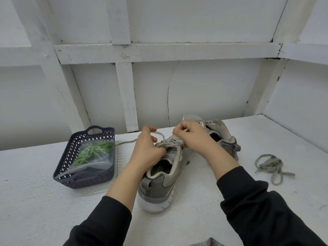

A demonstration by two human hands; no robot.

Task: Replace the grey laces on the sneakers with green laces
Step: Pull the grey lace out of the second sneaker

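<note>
Near sneaker sits on the white table, heel toward the camera, toe pointing away. Both hands are at its lacing area. Left hand is on its left side, fingers curled round a loop of the grey lace, which is threaded in this sneaker; one strand trails off to the left across the table. Right hand comes in from the sneaker's right, fingers bent, fingertips pinching the same lace just above the upper eyelets; can't tell which eyelet. Far sneaker lies just behind and right of the near sneaker, partly hidden by the right hand, leaning on its side; can't tell if the two touch. Loose grey lace lies in a heap well to the right of the near sneaker, clear of both shoes. Dark lattice basket sits left of the near sneaker, close but apart; inside it a clear bag holds the green laces. Black sleeves on both forearms, pushed back from the wrists.
</note>
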